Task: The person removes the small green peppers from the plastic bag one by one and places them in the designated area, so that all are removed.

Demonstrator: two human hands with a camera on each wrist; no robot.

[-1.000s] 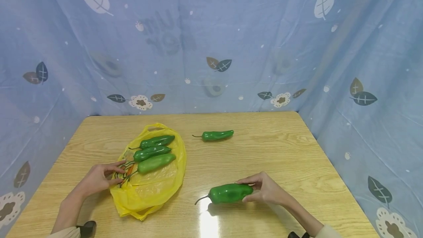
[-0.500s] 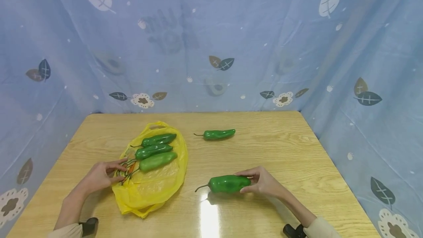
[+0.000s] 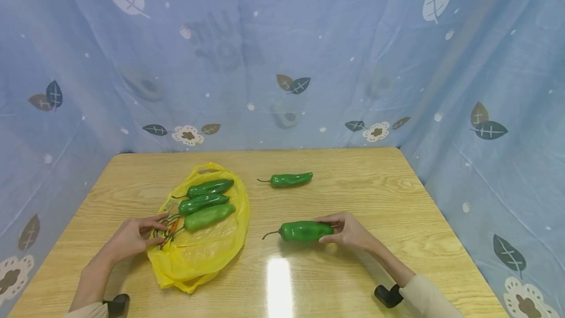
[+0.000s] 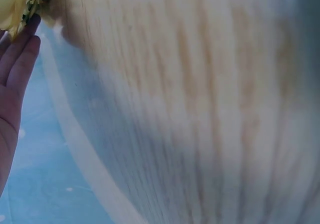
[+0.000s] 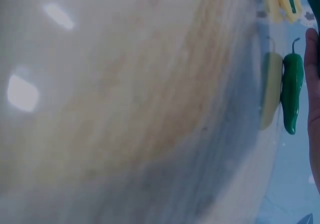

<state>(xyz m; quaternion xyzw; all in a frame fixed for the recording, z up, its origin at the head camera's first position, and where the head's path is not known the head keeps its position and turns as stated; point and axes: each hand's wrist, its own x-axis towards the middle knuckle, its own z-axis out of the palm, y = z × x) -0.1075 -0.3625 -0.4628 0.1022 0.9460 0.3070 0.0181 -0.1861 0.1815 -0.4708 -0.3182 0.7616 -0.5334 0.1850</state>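
In the head view, my right hand (image 3: 350, 232) pinches the blunt end of a large green pepper (image 3: 304, 231) between thumb and fingers, its thin stem pointing left. That pepper shows only as a dark green edge in the right wrist view, above my fingers (image 5: 313, 69). At the left, my left hand (image 3: 132, 235) rests at the near-left side of a yellow plastic bag (image 3: 207, 264), thumb and fingers spread by its printed patch. Three green peppers lie side by side on the bag: a lighter one (image 3: 209, 217), a darker one (image 3: 203, 203) and another behind (image 3: 211, 188).
Another green pepper (image 3: 291, 179) lies toward the back of the wooden table (image 3: 362, 180), right of the bag. A blue patterned curtain (image 3: 247, 53) hangs behind the table and along both sides. Black wrist straps (image 3: 388, 297) sit at the sleeves.
My right hand has carried the large green pepper farther back over the table. The left hand, the bag and the peppers on it have stayed where they were.
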